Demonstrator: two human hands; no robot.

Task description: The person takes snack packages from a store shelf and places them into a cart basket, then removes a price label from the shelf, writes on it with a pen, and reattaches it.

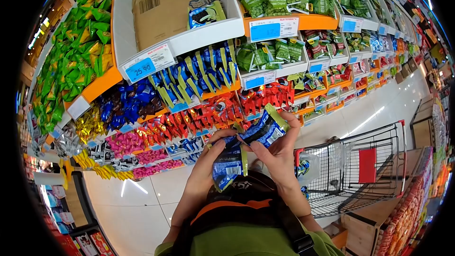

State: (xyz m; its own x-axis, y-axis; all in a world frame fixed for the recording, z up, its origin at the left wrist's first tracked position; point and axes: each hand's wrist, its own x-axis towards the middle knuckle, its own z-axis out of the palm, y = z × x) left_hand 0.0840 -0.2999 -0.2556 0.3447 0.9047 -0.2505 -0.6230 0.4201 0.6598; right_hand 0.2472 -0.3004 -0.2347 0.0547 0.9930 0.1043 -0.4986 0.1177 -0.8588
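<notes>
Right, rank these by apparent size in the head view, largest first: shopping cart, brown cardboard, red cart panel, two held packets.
1. Shopping cart
2. Brown cardboard
3. Lower packet and upper packet: too alike to rank
4. Red cart panel

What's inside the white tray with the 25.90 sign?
Brown cardboard printed with a barcode, and one blue-and-green snack packet toward the front right. Anything under the cardboard is covered, so I can't tell.

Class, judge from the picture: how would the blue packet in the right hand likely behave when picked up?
The blue packet is probably light, being small beside the right hand. Its shiny wrapper may slip a little. The flat green end would likely bend easily.
</notes>
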